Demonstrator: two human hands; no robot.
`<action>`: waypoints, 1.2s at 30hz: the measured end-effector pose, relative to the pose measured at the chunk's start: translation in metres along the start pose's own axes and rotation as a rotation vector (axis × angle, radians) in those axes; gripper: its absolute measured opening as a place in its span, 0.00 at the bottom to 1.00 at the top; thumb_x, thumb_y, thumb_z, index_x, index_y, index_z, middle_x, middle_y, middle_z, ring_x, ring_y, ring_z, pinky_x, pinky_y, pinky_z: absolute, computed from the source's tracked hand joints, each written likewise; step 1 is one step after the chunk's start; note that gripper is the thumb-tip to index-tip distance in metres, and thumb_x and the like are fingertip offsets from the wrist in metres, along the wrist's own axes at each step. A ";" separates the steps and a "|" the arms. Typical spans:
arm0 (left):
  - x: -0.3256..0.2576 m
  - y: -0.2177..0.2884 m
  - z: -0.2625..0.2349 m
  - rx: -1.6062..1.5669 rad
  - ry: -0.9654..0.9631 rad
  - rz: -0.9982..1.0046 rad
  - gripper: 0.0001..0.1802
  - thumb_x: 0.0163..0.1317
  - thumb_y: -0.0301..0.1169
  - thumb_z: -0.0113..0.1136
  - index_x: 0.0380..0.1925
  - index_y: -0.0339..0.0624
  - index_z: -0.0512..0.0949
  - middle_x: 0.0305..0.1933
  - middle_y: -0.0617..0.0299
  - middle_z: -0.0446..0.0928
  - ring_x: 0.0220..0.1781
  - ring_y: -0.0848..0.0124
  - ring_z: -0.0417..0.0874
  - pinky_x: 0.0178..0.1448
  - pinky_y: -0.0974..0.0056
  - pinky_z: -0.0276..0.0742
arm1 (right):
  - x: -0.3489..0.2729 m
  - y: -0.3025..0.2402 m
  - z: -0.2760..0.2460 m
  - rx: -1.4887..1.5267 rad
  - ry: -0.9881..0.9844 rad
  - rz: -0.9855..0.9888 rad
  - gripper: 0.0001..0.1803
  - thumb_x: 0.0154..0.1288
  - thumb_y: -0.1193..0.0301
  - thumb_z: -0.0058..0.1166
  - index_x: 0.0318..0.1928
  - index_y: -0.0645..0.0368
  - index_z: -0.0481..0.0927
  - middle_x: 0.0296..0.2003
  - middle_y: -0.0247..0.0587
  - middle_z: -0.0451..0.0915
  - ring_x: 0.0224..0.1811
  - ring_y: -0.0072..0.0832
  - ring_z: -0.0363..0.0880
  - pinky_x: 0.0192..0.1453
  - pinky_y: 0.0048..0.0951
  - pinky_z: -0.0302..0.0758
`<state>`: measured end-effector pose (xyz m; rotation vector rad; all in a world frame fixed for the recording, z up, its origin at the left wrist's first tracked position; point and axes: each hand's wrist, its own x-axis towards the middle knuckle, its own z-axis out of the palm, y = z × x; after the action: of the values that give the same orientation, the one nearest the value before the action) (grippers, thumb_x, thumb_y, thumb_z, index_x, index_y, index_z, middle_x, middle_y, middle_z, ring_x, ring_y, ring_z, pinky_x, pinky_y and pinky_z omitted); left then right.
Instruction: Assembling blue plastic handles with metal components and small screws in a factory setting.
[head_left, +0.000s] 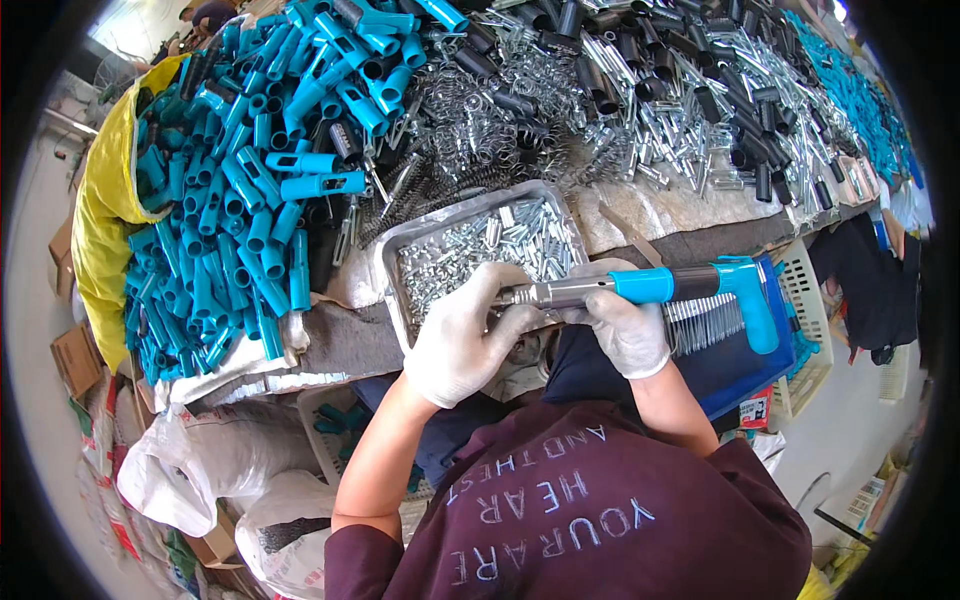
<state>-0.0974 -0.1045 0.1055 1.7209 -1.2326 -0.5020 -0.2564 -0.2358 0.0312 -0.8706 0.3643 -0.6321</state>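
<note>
A nail gun [645, 287], with a silver barrel, teal body, black band and teal bent handle, lies level in front of me. Its handle end points right. My left hand [455, 340], in a white glove, pinches the narrow silver tip. Also gloved in white, my right hand [632, 335] wraps the silver barrel close to the teal sleeve. Just beyond my hands sits a grey metal tray [393, 292], holding many small silver pins [490, 240]. My fingers partly hide the tool's tip and the near edge of the tray.
Teal tool housings [250, 200] heap up at the left beside a yellow sack [100, 220]. Springs [480, 110], black sleeves [765, 150] and silver rods [690, 130] cover the far table. A blue bin [715, 375] with thin metal pieces stands right; white bags [200, 455] lie lower left.
</note>
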 end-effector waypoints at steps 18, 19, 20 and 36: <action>-0.010 -0.002 -0.016 -0.632 -0.383 -0.577 0.26 0.70 0.47 0.48 0.20 0.38 0.73 0.14 0.61 0.72 0.14 0.75 0.75 0.20 0.70 0.68 | -0.004 -0.018 0.009 -0.161 -0.130 -0.042 0.21 0.57 0.72 0.66 0.48 0.72 0.78 0.39 0.52 0.85 0.39 0.34 0.86 0.44 0.32 0.84; -0.010 -0.005 -0.015 -0.739 -0.397 -0.671 0.26 0.71 0.48 0.48 0.21 0.37 0.73 0.14 0.62 0.72 0.14 0.75 0.75 0.20 0.70 0.67 | -0.001 -0.020 0.005 -0.322 -0.208 -0.134 0.20 0.56 0.74 0.67 0.47 0.73 0.80 0.40 0.51 0.86 0.40 0.32 0.86 0.46 0.32 0.83; -0.010 -0.007 -0.015 -0.846 -0.409 -0.764 0.26 0.71 0.48 0.48 0.22 0.37 0.73 0.13 0.62 0.72 0.14 0.74 0.75 0.19 0.70 0.66 | 0.002 -0.024 0.005 -0.324 -0.211 -0.131 0.20 0.56 0.74 0.67 0.47 0.73 0.80 0.40 0.51 0.86 0.40 0.32 0.86 0.46 0.32 0.83; -0.008 -0.002 -0.021 0.065 -0.144 0.042 0.15 0.62 0.35 0.63 0.47 0.42 0.77 0.37 0.50 0.82 0.37 0.55 0.86 0.39 0.56 0.80 | -0.003 -0.015 0.010 0.121 -0.098 0.073 0.18 0.66 0.74 0.58 0.54 0.70 0.74 0.45 0.52 0.83 0.43 0.35 0.86 0.45 0.32 0.87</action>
<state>-0.0839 -0.0880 0.1125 1.7341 -1.3981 -0.5748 -0.2586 -0.2349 0.0492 -0.7663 0.2657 -0.5368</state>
